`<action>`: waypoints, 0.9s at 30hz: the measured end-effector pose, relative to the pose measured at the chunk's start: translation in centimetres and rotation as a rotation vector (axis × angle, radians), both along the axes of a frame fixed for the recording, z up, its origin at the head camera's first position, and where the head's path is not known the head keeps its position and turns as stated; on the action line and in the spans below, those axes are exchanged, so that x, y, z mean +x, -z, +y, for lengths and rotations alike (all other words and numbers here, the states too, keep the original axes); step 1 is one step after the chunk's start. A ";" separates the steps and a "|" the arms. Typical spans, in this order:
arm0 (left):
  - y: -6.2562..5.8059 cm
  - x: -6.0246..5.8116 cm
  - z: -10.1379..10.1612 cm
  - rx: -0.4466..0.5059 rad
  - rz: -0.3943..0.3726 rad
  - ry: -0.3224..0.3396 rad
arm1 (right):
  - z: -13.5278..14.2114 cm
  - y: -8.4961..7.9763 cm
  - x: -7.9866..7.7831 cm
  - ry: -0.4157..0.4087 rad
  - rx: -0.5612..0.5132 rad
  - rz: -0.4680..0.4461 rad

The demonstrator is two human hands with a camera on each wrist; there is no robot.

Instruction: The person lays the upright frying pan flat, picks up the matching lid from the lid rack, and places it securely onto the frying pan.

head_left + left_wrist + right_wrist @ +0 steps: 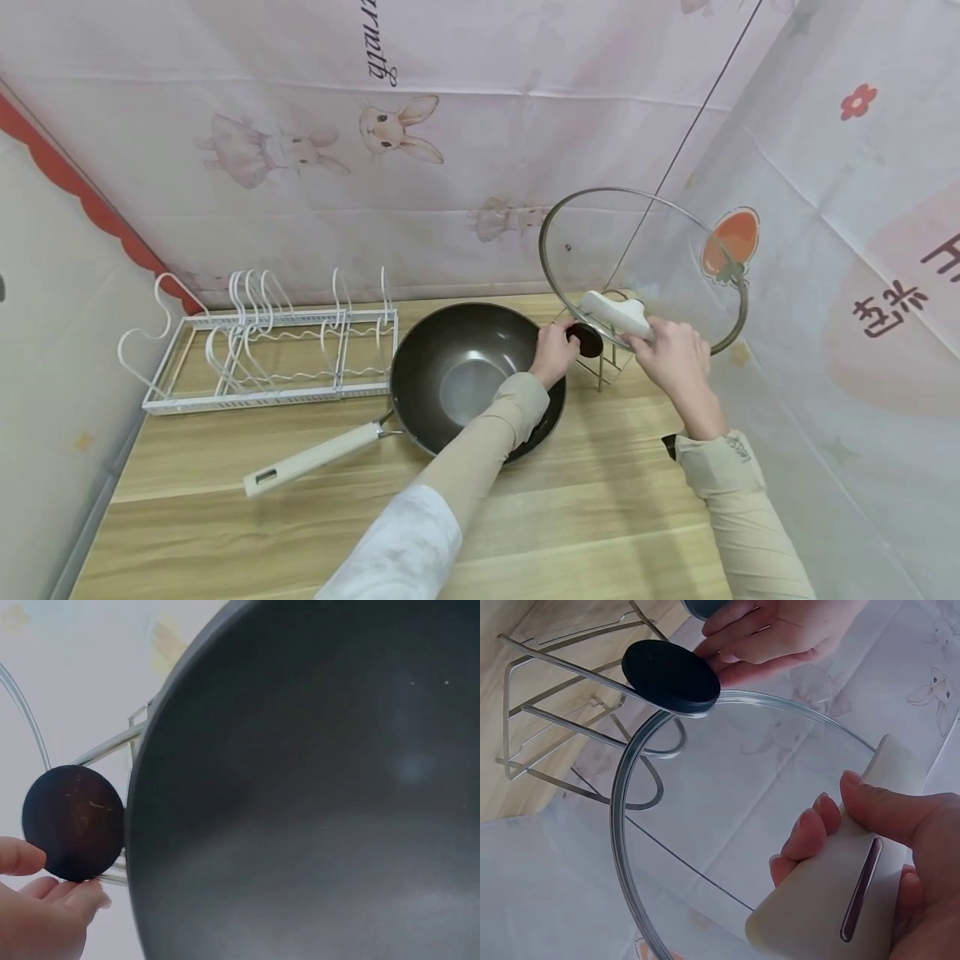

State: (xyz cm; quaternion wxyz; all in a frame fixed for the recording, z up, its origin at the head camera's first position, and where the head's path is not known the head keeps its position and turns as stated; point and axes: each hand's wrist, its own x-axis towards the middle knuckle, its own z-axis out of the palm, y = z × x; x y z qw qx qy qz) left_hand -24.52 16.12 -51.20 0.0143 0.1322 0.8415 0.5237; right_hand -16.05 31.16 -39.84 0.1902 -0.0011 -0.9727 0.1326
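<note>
White wire rack (255,400), with looped dividers, at far left on a wood-grain tabletop (585,517); shown by the head view alone. Wok (468,375), dark inside, beside the rack; its cream handle (315,458) points toward the near left, a detail missing from both wrist views. Left hand (553,357), reaching over the wok: thumb and fingers pinch the edge of a dark round disc (585,342). The left wrist view adds a pale scuff on the disc's face. Metal wire stand (600,372), right of the wok, largely hidden from the head; the right wrist view shows its long bars and curled loops. Glass lid (645,250), round, clear, metal-rimmed, held tilted above the stand, its rim close by the disc; rim contact cannot be told. White lid handle (617,315), smooth, its dark inlaid slot seen only from the right wrist. Right hand (677,354), clamped round that handle.
</note>
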 end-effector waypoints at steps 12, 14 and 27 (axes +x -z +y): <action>-2.0 1.4 -1.6 -0.139 -0.081 0.154 | 0.2 -0.9 0.4 -0.019 -0.009 0.014; -2.3 1.9 -2.2 -0.181 -0.051 0.190 | 0.3 -0.9 0.4 -0.022 -0.013 0.024; -6.0 9.7 -8.8 -0.680 0.145 0.473 | 0.6 -1.1 0.9 -0.020 -0.018 0.016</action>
